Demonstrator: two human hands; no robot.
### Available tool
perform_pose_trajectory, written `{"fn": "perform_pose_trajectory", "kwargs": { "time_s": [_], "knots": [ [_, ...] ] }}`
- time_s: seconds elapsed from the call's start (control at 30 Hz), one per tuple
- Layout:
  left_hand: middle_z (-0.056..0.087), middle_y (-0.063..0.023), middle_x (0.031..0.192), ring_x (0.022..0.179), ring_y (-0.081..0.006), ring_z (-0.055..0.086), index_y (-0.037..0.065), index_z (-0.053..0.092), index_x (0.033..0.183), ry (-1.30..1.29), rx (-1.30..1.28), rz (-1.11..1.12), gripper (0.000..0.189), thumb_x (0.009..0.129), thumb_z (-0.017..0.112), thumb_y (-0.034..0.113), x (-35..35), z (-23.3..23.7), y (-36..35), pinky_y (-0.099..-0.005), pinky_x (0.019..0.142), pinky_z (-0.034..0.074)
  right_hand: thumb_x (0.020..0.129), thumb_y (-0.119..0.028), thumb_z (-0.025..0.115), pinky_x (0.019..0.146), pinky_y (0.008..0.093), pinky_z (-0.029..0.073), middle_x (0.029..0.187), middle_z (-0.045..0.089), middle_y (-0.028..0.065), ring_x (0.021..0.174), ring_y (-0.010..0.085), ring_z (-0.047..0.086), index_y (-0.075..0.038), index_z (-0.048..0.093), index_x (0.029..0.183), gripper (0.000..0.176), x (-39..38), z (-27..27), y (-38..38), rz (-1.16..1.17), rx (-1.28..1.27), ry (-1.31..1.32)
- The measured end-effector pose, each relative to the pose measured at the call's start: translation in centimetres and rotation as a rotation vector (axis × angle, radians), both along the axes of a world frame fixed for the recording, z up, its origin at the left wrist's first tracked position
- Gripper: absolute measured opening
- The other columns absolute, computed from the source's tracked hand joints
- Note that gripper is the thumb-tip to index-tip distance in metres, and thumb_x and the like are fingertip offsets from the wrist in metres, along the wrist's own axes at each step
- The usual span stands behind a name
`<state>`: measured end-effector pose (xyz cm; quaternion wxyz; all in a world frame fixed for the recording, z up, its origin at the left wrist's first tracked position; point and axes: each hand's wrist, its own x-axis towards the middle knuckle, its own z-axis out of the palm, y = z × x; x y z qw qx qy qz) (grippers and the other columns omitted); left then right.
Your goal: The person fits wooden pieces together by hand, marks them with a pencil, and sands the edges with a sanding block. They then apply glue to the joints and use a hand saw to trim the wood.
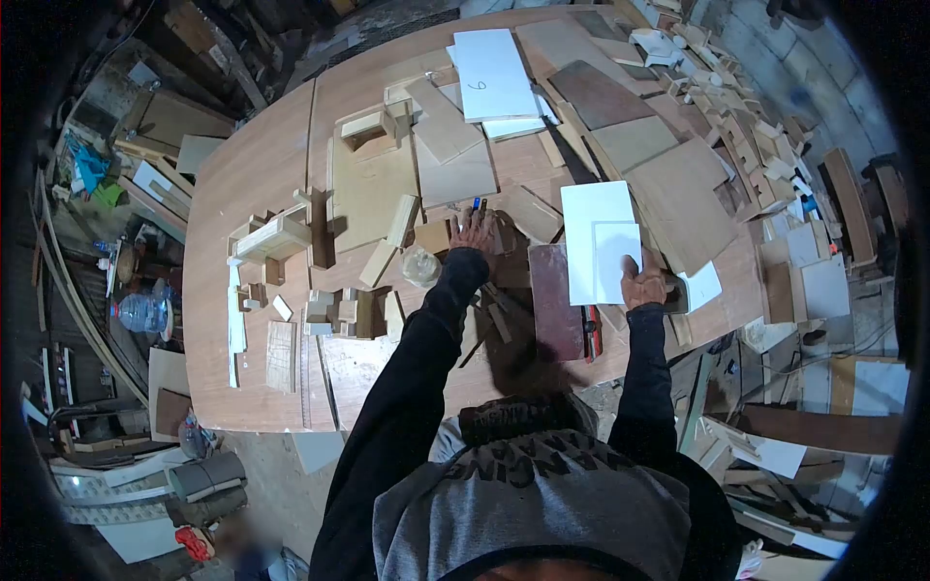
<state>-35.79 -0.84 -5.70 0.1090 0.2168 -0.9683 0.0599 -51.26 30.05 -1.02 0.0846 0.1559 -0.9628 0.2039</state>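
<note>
My left hand reaches forward across the wooden workbench, fingers spread, beside a blue-tipped pen and a small wood piece. Whether it grips anything I cannot tell. My right hand rests on the near edge of a small white panel, which lies on a larger white sheet. A dark reddish-brown board lies between my two arms, with a red tool at its right side.
Many wood offcuts, blocks and plywood panels cover the bench, with a white board marked with a digit at the far side. A clear plastic object sits left of my left hand. Scrap wood piles fill the right; a water bottle stands on the floor left.
</note>
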Motion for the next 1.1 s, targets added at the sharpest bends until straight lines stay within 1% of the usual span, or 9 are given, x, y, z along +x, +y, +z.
{"fn": "perform_pose_trajectory", "kwargs": {
  "time_s": [0.3, 0.4, 0.5, 0.53, 0.63, 0.8, 0.97, 1.03, 1.1],
  "knots": [
    [0.035, -0.0100, 0.136, 0.130, -0.0283, 0.025, 0.014, 0.022, 0.138, -0.105, 0.010, -0.062, 0.063, 0.082, 0.047, 0.026, -0.2, 3.9, 0.7, -0.0579, 0.103, 0.014, 0.078, -0.032, 0.056, 0.090, 0.0462, 0.040, 0.116, 0.053, 0.0190, 0.109, 0.0380, 0.048, -0.011, 0.054, 0.116, 0.043, 2.3, 3.2, -0.2, -0.030, 0.144, 0.024],
    [0.037, -0.0162, 0.131, 0.124, -0.0329, 0.029, 0.008, 0.025, 0.136, -0.059, 0.353, -0.023, 0.076, 0.073, 0.059, 0.035, -1.3, 5.6, 1.2, -0.0514, 0.105, 0.016, 0.077, -0.031, 0.057, 0.094, 0.0455, 0.037, 0.119, 0.050, 0.0200, 0.112, 0.0388, 0.044, -0.011, 0.053, 0.117, 0.045, 2.7, 4.5, -0.4, 0.037, 0.218, 0.137],
    [0.039, -0.0178, 0.121, 0.114, -0.0330, 0.038, 0.004, 0.029, 0.132, 0.283, 1.083, -0.381, 0.084, 0.066, 0.071, 0.032, -2.0, 3.0, 0.6, -0.0446, 0.103, 0.026, 0.076, -0.026, 0.059, 0.096, 0.0435, 0.035, 0.117, 0.050, 0.0201, 0.113, 0.0395, 0.042, -0.011, 0.052, 0.118, 0.044, 3.5, 5.9, -1.0, -0.009, 0.146, 0.175],
    [0.039, -0.0158, 0.115, 0.109, -0.0299, 0.041, 0.004, 0.032, 0.129, 0.487, 1.288, -0.304, 0.077, 0.067, 0.072, 0.026, -1.8, 5.6, 2.3, -0.0427, 0.099, 0.032, 0.076, -0.022, 0.060, 0.095, 0.0432, 0.036, 0.115, 0.051, 0.0198, 0.110, 0.0387, 0.043, -0.011, 0.051, 0.117, 0.044, 4.0, 6.6, -1.5, 0.011, 0.026, 0.184],
    [0.036, -0.0104, 0.109, 0.101, -0.0207, 0.047, 0.004, 0.041, 0.121, 0.784, 1.151, -0.281, 0.064, 0.068, 0.076, 0.013, 0.5, 14.1, 6.8, -0.0353, 0.087, 0.044, 0.075, -0.014, 0.062, 0.089, 0.0420, 0.039, 0.112, 0.051, 0.0179, 0.101, 0.0362, 0.048, -0.009, 0.050, 0.117, 0.043, 6.4, 8.4, -3.4, 0.249, -0.254, 0.150],
    [0.050, -0.0103, 0.098, 0.085, -0.0180, 0.053, 0.004, 0.052, 0.107, 0.919, 1.282, -0.198, 0.052, 0.067, 0.079, 0.024, 1.7, 10.8, 10.1, -0.0297, 0.072, 0.047, 0.072, -0.013, 0.060, 0.078, 0.0421, 0.046, 0.106, 0.051, 0.0224, 0.092, 0.0385, 0.053, 0.002, 0.050, 0.107, 0.039, 11.7, 10.3, -7.1, 0.727, -0.327, 0.064],
    [0.053, -0.0128, 0.089, 0.080, -0.0174, 0.053, 0.001, 0.052, 0.098, 0.547, 0.778, -0.019, 0.046, 0.068, 0.075, 0.028, 8.3, 11.7, 10.0, -0.0298, 0.066, 0.044, 0.077, -0.013, 0.056, 0.074, 0.0423, 0.045, 0.086, 0.057, 0.0207, 0.083, 0.0392, 0.056, 0.003, 0.053, 0.100, 0.027, 15.1, 6.7, -7.9, 0.729, -0.263, -0.225],
    [0.054, -0.0081, 0.082, 0.074, -0.0134, 0.052, 0.002, 0.053, 0.093, 0.654, 1.520, -0.068, 0.037, 0.069, 0.073, 0.023, 11.7, 11.3, 9.1, -0.0288, 0.067, 0.043, 0.081, -0.016, 0.057, 0.073, 0.0397, 0.045, 0.087, 0.057, 0.0193, 0.082, 0.0353, 0.057, 0.001, 0.054, 0.101, 0.026, 17.1, 6.6, -8.4, 0.698, -0.497, -0.302],
    [0.055, -0.0023, 0.076, 0.070, -0.0098, 0.051, 0.003, 0.055, 0.088, 0.638, 1.710, -0.012, 0.024, 0.071, 0.070, 0.012, 15.2, 12.1, 8.7, -0.0265, 0.064, 0.043, 0.082, -0.021, 0.061, 0.073, 0.0347, 0.045, 0.086, 0.058, 0.0137, 0.080, 0.0247, 0.058, 0.000, 0.054, 0.102, 0.029, 19.0, 6.4, -8.6, 0.800, -0.524, -0.279]
  ]
}}
